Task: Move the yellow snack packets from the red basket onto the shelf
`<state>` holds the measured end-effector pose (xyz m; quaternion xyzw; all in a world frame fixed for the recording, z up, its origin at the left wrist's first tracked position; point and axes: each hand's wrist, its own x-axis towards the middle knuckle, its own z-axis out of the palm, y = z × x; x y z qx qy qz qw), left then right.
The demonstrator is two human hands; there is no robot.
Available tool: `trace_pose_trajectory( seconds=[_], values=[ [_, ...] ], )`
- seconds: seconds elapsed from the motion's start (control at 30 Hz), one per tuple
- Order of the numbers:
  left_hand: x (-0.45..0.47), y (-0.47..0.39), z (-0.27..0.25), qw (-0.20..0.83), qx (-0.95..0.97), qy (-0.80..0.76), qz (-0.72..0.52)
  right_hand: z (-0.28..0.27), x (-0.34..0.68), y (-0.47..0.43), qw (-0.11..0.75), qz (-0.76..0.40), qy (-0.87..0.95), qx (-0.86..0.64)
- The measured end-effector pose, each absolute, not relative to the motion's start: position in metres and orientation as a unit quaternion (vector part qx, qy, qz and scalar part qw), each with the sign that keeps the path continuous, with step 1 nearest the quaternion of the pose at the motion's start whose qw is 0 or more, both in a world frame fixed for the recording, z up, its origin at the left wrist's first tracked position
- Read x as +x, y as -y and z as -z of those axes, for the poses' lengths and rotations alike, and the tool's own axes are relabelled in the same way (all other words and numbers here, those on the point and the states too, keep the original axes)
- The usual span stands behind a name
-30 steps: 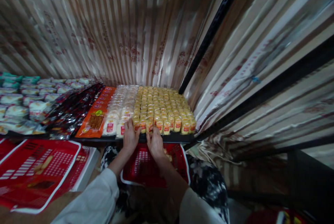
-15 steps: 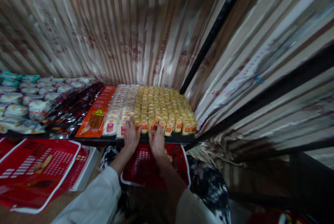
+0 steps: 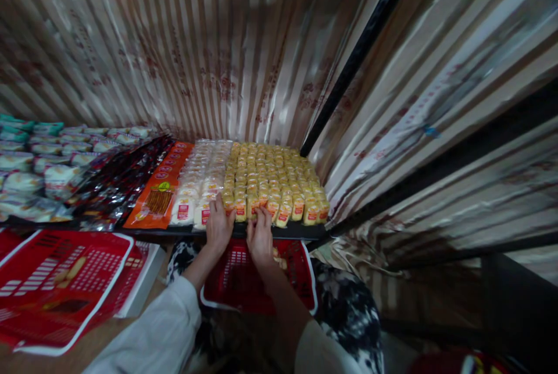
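Observation:
Small yellow wrapped cakes (image 3: 283, 179) with red labels stand in tight rows on a black shelf (image 3: 305, 231). At the front left corner of these rows, my left hand (image 3: 219, 227) has its thumb and fingers around a front yellow pack, beside the white packs (image 3: 183, 209). Just to its right, my right hand (image 3: 260, 238) pinches the lower part of another front yellow pack (image 3: 253, 202) between thumb and fingers. My hands partly hide both packs. Below my hands, a red basket (image 3: 209, 289) with a white rim holds a few yellowish items.
An orange snack bag (image 3: 157, 199), dark shiny packets (image 3: 122, 176) and white packs (image 3: 63, 179) line the shelf leftward. More red baskets (image 3: 100, 269) sit at the lower left. A black post (image 3: 349, 77) and striped sheeting (image 3: 244, 60) rise behind and to the right.
My right hand has shifted slightly down, its fingers lower on the front yellow packs. My left hand stays nearly in place. The view has moved a little.

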<state>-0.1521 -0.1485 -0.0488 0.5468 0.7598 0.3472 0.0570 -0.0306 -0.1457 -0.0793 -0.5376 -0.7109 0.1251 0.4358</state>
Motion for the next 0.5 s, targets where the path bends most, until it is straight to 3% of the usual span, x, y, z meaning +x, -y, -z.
trace_pose_trajectory(
  seconds=[0.27,0.5],
  values=[
    [-0.1525,0.1488,0.0492,0.049,0.55,-0.759,-0.344,0.0856,-0.0264,0.1495,0.394,-0.11,0.769,-0.492],
    [-0.1521,0.1478,0.0517,0.037,0.553,-0.758,-0.344,0.0874,-0.0256,0.1457,0.423,-0.143,0.757,-0.478]
  ],
)
